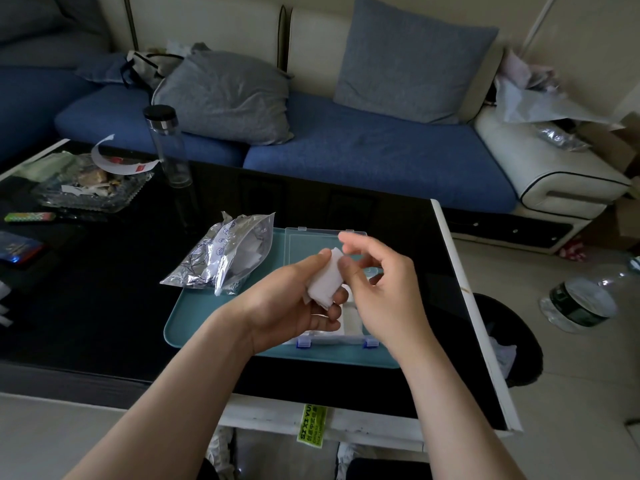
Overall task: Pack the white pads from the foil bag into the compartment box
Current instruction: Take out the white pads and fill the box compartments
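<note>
We hold white pads (325, 278) in left hand (291, 299), fingers curled round stack, mid-frame above compartment box (325, 237). Right hand (381, 285): thumb on stack's top edge, index raised; pinch unclear. Foil bag (221, 254) overlaps teal tray (194, 323) upper-left corner. Table's white edge (460, 289) near, right.

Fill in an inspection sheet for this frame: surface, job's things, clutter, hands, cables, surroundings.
Surface: black glossy table with a teal tray on it.
Job's things: foil bag lies on the tray's left; compartment box open on the tray; white pads held above it.
Clutter: clear bottle, glass dish of scraps, far left.
Hands: left hand grips the pads; right hand touches them with its thumb.
Cables: nothing seen.
Surroundings: blue sofa, grey cushions; plastic bottle on the floor.
</note>
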Demonstrator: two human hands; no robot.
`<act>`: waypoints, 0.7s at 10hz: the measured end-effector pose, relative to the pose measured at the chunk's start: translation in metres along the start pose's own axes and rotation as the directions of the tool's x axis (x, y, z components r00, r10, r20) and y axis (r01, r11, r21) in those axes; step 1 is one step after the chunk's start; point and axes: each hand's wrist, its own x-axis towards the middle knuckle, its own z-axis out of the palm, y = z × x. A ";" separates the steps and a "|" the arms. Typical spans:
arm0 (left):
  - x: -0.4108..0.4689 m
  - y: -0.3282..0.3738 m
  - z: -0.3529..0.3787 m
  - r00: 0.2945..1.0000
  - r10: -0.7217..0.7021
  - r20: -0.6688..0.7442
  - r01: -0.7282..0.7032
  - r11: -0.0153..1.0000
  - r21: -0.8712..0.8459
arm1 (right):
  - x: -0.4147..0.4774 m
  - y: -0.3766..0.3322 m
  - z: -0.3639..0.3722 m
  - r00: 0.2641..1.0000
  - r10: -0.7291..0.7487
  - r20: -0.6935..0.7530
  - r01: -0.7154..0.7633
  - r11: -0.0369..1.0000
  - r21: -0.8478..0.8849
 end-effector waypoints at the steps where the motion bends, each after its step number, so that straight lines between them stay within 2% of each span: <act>1: 0.002 -0.002 0.000 0.999 0.005 -0.046 -0.006 1.000 -0.017 | -0.004 -0.003 -0.002 0.986 0.003 0.165 0.002 1.000 -0.030; 2: 0.004 -0.003 -0.003 0.998 0.018 -0.055 -0.018 1.000 -0.008 | -0.008 -0.003 0.000 0.968 -0.015 0.249 0.046 0.992 -0.118; 3: 0.002 -0.001 -0.004 0.999 -0.010 -0.038 0.012 0.999 0.049 | -0.008 -0.007 -0.002 0.974 0.029 0.223 0.002 0.990 -0.140; 4: -0.001 0.000 -0.004 0.999 -0.033 -0.005 0.033 0.999 0.025 | -0.008 -0.009 -0.007 0.959 0.051 0.280 -0.023 0.994 -0.102; 5: -0.002 0.001 -0.001 0.999 -0.026 0.047 0.028 0.999 -0.030 | -0.011 -0.012 0.001 0.910 0.099 0.401 -0.095 0.995 -0.030; 7: -0.001 0.001 -0.001 0.995 0.016 0.097 -0.002 0.991 -0.135 | -0.016 -0.024 0.007 0.921 0.113 0.373 -0.012 0.965 -0.262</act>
